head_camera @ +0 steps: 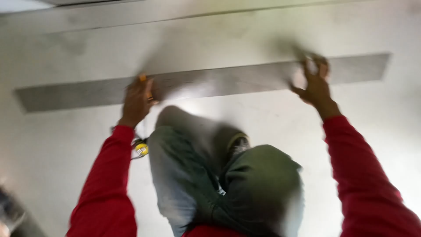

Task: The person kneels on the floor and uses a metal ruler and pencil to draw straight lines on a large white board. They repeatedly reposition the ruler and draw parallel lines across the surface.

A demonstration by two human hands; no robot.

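A long grey floor plank (219,81) lies across the pale floor in front of me, running from far left to far right. My left hand (137,100) grips its near edge left of the middle, with a small orange thing (143,79) between the fingers. Further right, my right hand (312,83) holds the plank, its fingers curled over the top. Both arms wear red sleeves. The frame is blurred by motion.
My bent knees in grey-green trousers (228,180) fill the lower middle, one shoe (239,144) showing. A yellow tape measure (141,149) lies on the pale floor (57,145) beside my left knee. A wall or board edge (131,17) runs along the top.
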